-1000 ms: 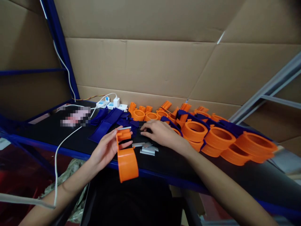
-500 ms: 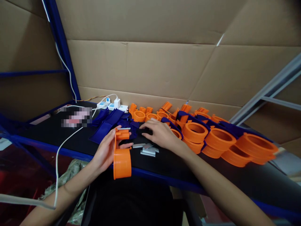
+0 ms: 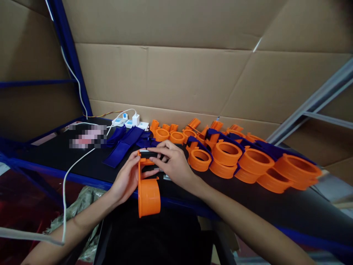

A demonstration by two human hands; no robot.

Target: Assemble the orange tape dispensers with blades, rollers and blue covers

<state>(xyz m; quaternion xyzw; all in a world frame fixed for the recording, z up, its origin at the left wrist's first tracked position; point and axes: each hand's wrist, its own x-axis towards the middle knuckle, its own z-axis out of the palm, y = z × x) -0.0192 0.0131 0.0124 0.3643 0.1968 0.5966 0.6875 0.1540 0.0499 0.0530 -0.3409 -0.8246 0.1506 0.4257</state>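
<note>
My left hand (image 3: 125,182) grips an orange plastic part (image 3: 149,197) upright by its flat side, above the table's front edge. A wide ring forms the part's lower end. At its top, a thin pale metal strip (image 3: 143,150) shows near my left fingertips. My right hand (image 3: 176,165) pinches a small black piece (image 3: 148,155) against the top of the orange part, just under the strip. My right fingers hide some of that piece. Below my right hand, a few flat metal pieces (image 3: 167,177) lie on the table, mostly covered.
Several orange ring parts (image 3: 227,152) with blue pieces are stacked to the right. Flat blue plastic pieces (image 3: 121,145) lie left of centre on the black table (image 3: 91,165). Behind them is a white power strip (image 3: 128,123). A white cable (image 3: 64,198) hangs over the left edge.
My right hand has moved from the table to the orange part, bringing a black piece to its top. The orange part has shifted slightly right and down.
</note>
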